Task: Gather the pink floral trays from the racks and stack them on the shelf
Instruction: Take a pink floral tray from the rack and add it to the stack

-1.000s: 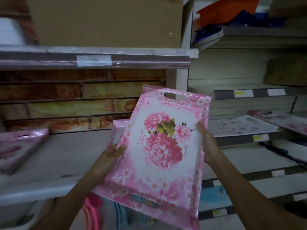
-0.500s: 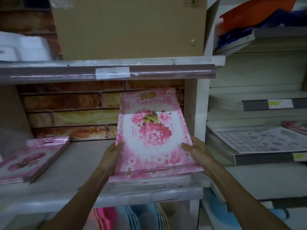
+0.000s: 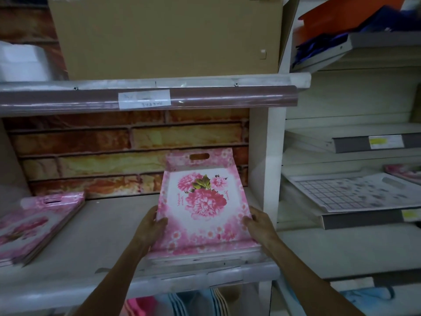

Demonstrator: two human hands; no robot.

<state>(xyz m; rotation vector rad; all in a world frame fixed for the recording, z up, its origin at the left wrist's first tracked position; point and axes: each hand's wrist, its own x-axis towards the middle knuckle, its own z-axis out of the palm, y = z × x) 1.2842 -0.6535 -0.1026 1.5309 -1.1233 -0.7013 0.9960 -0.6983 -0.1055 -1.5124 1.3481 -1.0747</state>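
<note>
Gripping the pink floral tray (image 3: 200, 208) by its side rims, the left hand (image 3: 149, 226) and right hand (image 3: 258, 224) are curling fingers around a seemingly light, stiff, glossy piece resting near the shelf (image 3: 95, 242) front edge.

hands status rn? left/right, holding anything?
Left hand: grips the left edge of the pink tray.
Right hand: grips the tray's right edge.
</note>
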